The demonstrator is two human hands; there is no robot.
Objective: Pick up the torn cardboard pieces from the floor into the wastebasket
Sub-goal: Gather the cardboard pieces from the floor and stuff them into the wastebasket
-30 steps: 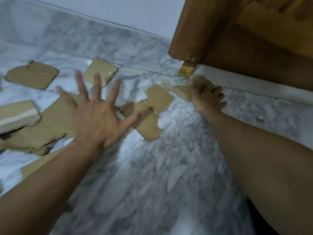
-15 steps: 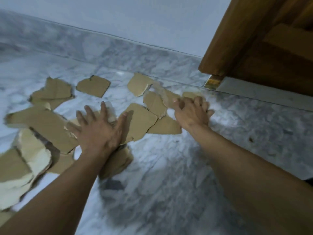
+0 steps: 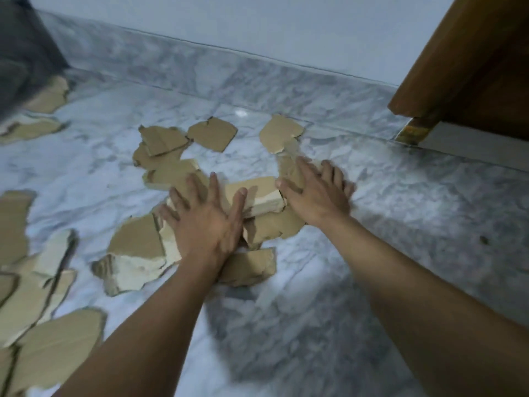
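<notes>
Several torn brown cardboard pieces lie scattered on the marble floor. My left hand lies flat, fingers spread, on a small heap of overlapping pieces in the middle. My right hand rests palm down, fingers apart, on the right side of that heap, over a blurred piece. Loose pieces lie beyond the hands: one square piece and one rounded piece. More large pieces lie at the lower left. No wastebasket is in view.
A wooden door stands at the upper right, its lower corner just above the floor. A marble skirting and a pale wall run along the back. A dark blurred object fills the upper left corner.
The view has shifted, so the door sits farther right. Both hands have pressed down and drawn closer together, pushing cardboard pieces into a heap between them.
</notes>
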